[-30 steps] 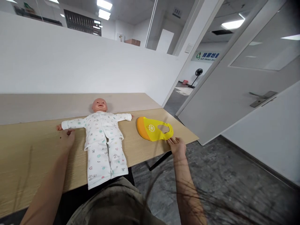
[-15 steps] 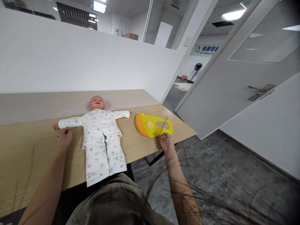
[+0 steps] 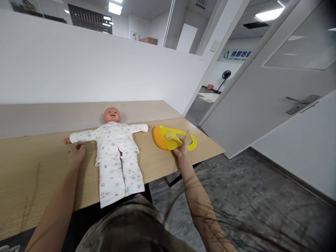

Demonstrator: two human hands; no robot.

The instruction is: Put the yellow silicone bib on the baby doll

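A baby doll [image 3: 112, 115] lies face up on the table with its arms spread. It wears a white printed top [image 3: 112, 136] and matching trousers [image 3: 112, 175]. My left hand [image 3: 76, 154] rests by the sleeve on the left, its fingers curled and nothing visible in them. To the right of the doll, a yellow baby bib [image 3: 171, 134] with an orange pocket and a white citrus print lies on the wood. My right hand [image 3: 181, 149] grips the bib's near edge by the neck opening, thumb on top and the other fingers hidden underneath.
The light wooden table [image 3: 157, 164] ends at a right-hand corner near the grey floor [image 3: 225, 196]. A white wall [image 3: 91, 70] stands behind it. An open door [image 3: 267, 87] is at the right, with a black fan [image 3: 226, 74] beyond the doorway.
My right hand has moved slightly left and closed on the bib; its thumb now lies over it. The bib's neck strap now stands apart at its near side. My left hand stays by the sleeve.
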